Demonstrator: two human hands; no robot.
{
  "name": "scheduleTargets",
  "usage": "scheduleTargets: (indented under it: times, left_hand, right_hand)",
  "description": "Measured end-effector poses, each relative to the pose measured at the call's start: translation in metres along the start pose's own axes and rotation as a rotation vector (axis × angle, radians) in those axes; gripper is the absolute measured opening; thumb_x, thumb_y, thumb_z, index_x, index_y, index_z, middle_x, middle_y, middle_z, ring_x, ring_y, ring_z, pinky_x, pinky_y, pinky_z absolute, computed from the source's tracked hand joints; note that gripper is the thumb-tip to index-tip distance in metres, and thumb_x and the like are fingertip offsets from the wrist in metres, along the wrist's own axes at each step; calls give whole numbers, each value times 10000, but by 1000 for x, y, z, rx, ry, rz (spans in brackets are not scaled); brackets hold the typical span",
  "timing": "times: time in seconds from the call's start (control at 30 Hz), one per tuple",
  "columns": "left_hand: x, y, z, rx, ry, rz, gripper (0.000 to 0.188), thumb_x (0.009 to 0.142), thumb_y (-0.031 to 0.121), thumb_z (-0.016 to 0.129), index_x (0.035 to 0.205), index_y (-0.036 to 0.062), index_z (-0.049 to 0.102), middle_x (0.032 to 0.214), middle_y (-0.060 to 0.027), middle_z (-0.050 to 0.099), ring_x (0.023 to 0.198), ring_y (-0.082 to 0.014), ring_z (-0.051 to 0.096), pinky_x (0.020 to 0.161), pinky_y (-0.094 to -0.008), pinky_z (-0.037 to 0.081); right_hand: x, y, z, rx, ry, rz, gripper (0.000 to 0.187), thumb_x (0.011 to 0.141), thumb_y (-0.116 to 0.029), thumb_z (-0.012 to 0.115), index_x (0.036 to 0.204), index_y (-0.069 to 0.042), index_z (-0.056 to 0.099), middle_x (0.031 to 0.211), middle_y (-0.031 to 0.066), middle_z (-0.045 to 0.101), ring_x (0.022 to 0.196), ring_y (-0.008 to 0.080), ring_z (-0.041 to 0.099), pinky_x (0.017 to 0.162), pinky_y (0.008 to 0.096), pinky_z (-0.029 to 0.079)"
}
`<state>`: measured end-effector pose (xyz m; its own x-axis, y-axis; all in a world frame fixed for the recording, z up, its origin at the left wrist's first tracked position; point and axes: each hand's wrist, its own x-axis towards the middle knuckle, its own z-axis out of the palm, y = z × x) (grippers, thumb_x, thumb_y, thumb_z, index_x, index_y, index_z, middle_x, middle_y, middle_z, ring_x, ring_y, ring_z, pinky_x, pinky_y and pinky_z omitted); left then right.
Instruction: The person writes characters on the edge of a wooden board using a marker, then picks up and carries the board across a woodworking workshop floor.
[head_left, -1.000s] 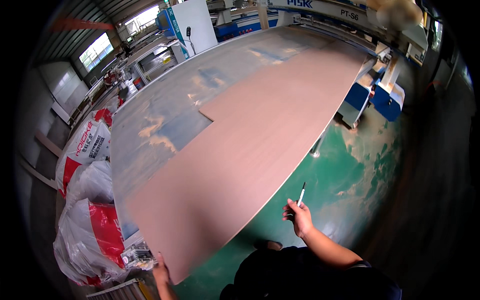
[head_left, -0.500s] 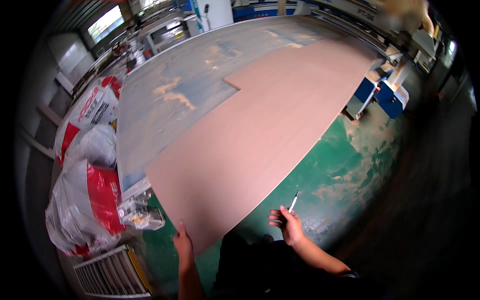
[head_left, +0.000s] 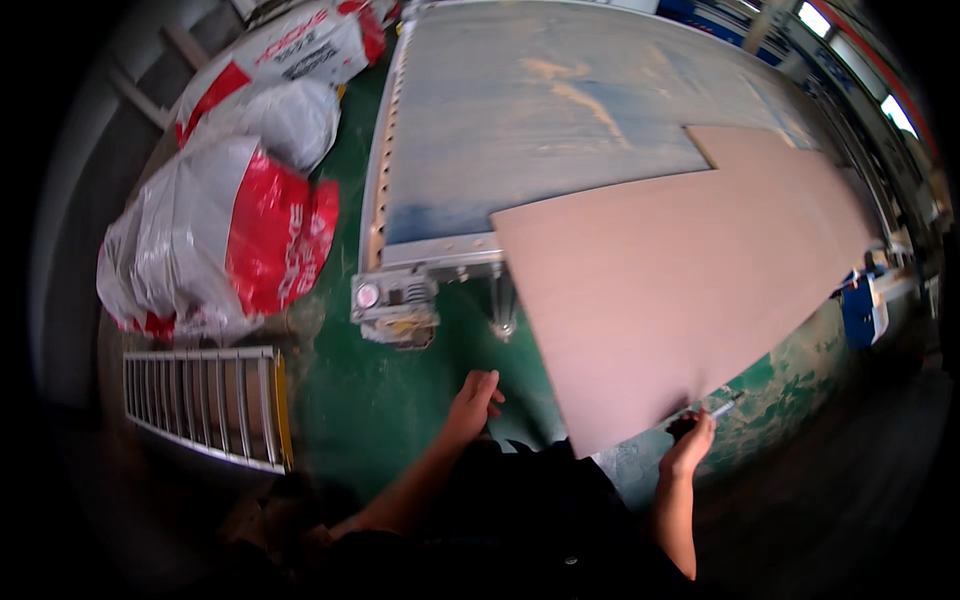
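Note:
A large pinkish-brown board (head_left: pixel 640 270) with a stepped far edge lies partly on a wide dusty machine table (head_left: pixel 470 130), its near corner jutting out toward my body. My left hand (head_left: pixel 472 408) is off the board, in the air left of that corner, its fingers loosely bent and nothing seen in them. At the board's near right edge is my right hand (head_left: pixel 688 448), with a slim white pen (head_left: pixel 724 408) between thumb and fingers. Its other fingers are partly hidden in shadow by the edge, so I cannot tell whether they touch the board.
A metal motor unit (head_left: pixel 395 305) sticks out at the table's near left corner. White and red plastic sacks (head_left: pixel 200 240) are heaped on the left. Below them lies a ladder-like metal rack (head_left: pixel 205 405). Blue machine parts (head_left: pixel 862 310) stand at the right over the dusty green floor (head_left: pixel 350 420).
My left hand has let go of the board's near corner. My view has swung left, so board and table appear further right. My right hand, still with the pen, is now close to the board's edge.

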<state>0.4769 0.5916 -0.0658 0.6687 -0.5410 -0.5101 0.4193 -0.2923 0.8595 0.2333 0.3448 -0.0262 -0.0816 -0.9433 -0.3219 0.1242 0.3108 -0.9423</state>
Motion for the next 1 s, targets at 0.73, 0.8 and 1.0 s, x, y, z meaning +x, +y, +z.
scheduleTargets:
  times: [0.73, 0.8, 1.0]
  left_hand:
    - [-63, 15, -180, -531, 196, 223, 114, 948, 147, 614, 976, 37, 614, 828, -23, 613, 757, -97, 569, 708, -241, 458]
    - [-57, 7, -203, -582, 244, 270, 104, 947, 129, 609, 976, 29, 612, 846, -47, 623, 775, -117, 589, 726, -256, 467]
    - [-20, -3, -260, -718, 153, 217, 121, 945, 139, 616, 978, 22, 614, 834, -39, 614, 786, -126, 573, 752, -265, 457]
  right_hand:
    - [-240, 59, 233, -883, -1638, 106, 196, 921, -58, 607, 1113, -17, 600, 802, 36, 617, 673, 97, 558, 624, 253, 474]
    - [-244, 70, 258, -737, -1646, 255, 201, 930, -37, 594, 1130, -12, 590, 853, 34, 624, 712, 75, 568, 624, 220, 472]
    - [-275, 94, 316, -513, -1553, 215, 206, 942, -7, 558, 1147, 7, 550, 903, 95, 648, 731, 118, 596, 644, 263, 505]
